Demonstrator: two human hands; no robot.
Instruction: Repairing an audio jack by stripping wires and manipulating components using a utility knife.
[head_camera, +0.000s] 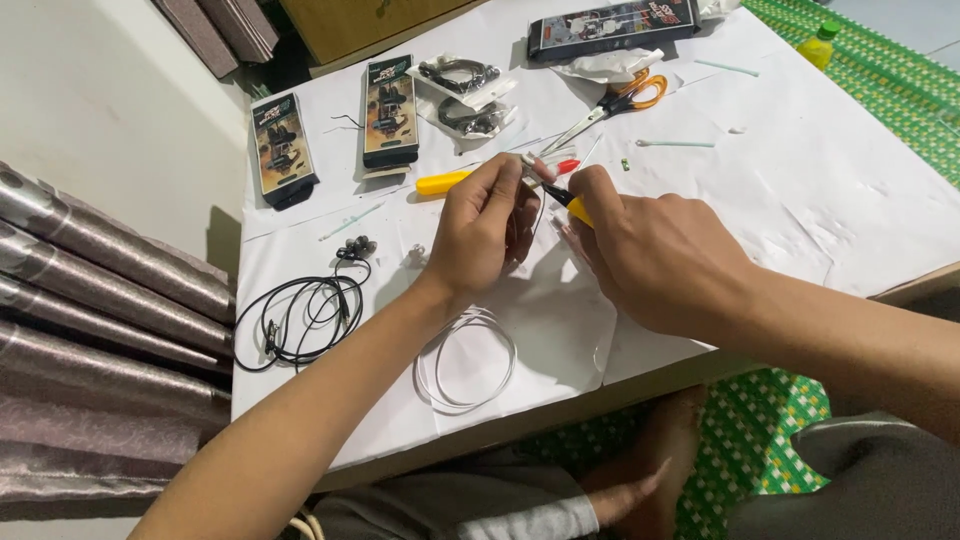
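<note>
Over the bench (800, 200), the left hand (480, 225) pinched a small white part (530, 162) while the right hand (655, 250) gripped a yellow-handled tool (572, 205).

home floor workspace | low table (820, 200) | curtain (90, 330) | woven mat (880, 70)

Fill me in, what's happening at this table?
A person sits at a low table covered in white paper, working on earphones. The left hand pinches a small part with a thin white cable looping down from it. The right hand holds a yellow-handled tool with its tip at that part. Black wired earphones lie coiled to the left. Behind the hands are orange-handled scissors, a yellow utility knife and small product boxes.
</note>
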